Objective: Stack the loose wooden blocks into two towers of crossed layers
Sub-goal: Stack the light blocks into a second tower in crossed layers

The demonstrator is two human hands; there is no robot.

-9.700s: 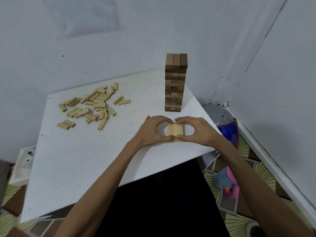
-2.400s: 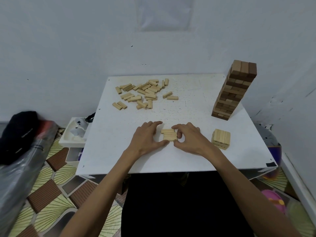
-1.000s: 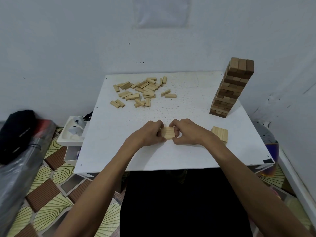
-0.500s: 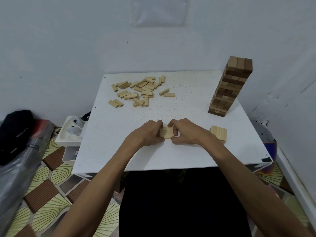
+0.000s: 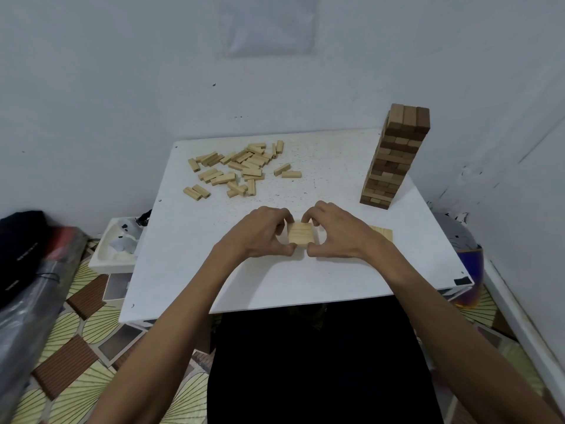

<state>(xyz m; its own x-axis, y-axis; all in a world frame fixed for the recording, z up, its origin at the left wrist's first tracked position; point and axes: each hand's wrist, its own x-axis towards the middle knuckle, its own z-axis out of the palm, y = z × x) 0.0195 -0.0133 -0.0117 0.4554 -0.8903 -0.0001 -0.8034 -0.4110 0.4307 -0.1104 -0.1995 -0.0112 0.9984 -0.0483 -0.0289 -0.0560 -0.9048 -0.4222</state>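
pale block layer pinched between two hands at mid-table

no brand or label is seen; print on the black bag (image 5: 21, 240) at the left is too blurred to be read. a flat layer of pale wooden blocks (image 5: 301, 234) is pinched from both sides by the left hand (image 5: 263, 232) and right hand (image 5: 336, 234), fingers curled, thumbs set at its near edge, fingertips at the far edge; whether it is lifted off the white table (image 5: 214, 270) cannot be told. bare tabletop is left toward the front edge and up to the loose blocks (image 5: 238, 169) scattered at the far left. a tall darker tower (image 5: 394, 154) of crossed layers is stood near the right edge. a low pale stack (image 5: 382, 232) is half hidden just behind the right wrist.
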